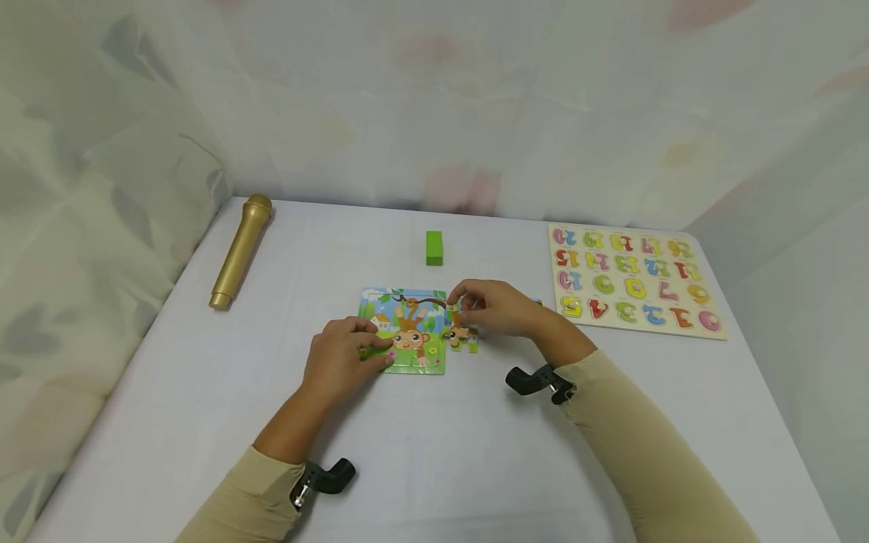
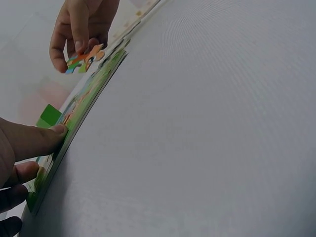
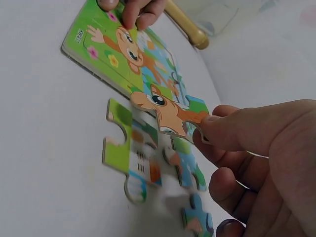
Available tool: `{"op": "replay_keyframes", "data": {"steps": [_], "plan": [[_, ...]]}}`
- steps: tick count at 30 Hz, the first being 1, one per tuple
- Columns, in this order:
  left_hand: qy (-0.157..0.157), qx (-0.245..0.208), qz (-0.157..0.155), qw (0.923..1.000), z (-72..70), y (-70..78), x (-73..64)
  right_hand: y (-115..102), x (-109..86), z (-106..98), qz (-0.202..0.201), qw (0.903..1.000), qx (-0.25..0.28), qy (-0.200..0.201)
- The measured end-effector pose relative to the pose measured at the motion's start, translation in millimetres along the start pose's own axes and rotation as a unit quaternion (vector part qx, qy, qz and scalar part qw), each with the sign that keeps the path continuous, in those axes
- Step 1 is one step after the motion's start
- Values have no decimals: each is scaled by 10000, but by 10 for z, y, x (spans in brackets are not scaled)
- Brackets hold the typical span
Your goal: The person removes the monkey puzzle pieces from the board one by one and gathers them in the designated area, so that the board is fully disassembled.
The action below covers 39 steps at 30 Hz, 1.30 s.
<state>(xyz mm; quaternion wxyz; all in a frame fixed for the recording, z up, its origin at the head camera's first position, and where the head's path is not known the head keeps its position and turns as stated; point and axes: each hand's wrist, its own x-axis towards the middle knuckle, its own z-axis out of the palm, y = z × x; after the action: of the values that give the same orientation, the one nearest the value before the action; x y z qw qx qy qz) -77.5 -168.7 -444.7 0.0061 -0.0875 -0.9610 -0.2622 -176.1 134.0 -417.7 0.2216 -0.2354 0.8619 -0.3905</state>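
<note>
A jigsaw board (image 1: 424, 366) with a monkey picture lies on the table, its picture filled in. My left hand (image 1: 342, 354) rests on its left side, thumb and fingertips touching the top. My right hand (image 1: 498, 305), just right of the board, pinches a jigsaw piece (image 3: 170, 116) between thumb and fingers. That piece shows a brown face with one eye and is held tilted above the table. Beneath it lie several loose pieces, among them a green-edged piece (image 3: 118, 143) and a blue piece (image 3: 197, 217); my hand partly covers them in the head view.
A green block (image 1: 434, 249) stands behind the jigsaw board. Toward the back left lies a gold microphone (image 1: 241, 253). A wooden number board (image 1: 652, 300) with coloured numerals is at the back right. Patterned cloth (image 1: 326, 98) hangs behind the table.
</note>
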Motion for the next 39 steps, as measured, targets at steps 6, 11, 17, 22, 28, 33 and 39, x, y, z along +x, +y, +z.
{"op": "replay_keyframes", "data": {"steps": [6,11,17,22,28,33,39], "plan": [[-32,-51,-85,9999,7,0,3,97,-161,-77,137,9996,12,257],[-21,-62,-106,9999,6,1,3,217,-288,-115,178,9991,54,387],[-7,-87,-95,9999,6,-10,-3,326,-431,-141,170,9987,17,485],[-4,-161,-69,9998,9,-15,-9,412,-542,-148,147,9979,-144,622],[27,-197,-18,9998,4,-17,-7,477,-609,-106,148,9956,-240,889],[-29,-201,-41,9998,17,-25,2,490,-603,-34,92,9923,-390,1172],[-35,-174,-66,9998,26,-38,10,450,-577,5,66,9891,-749,1266]]}}
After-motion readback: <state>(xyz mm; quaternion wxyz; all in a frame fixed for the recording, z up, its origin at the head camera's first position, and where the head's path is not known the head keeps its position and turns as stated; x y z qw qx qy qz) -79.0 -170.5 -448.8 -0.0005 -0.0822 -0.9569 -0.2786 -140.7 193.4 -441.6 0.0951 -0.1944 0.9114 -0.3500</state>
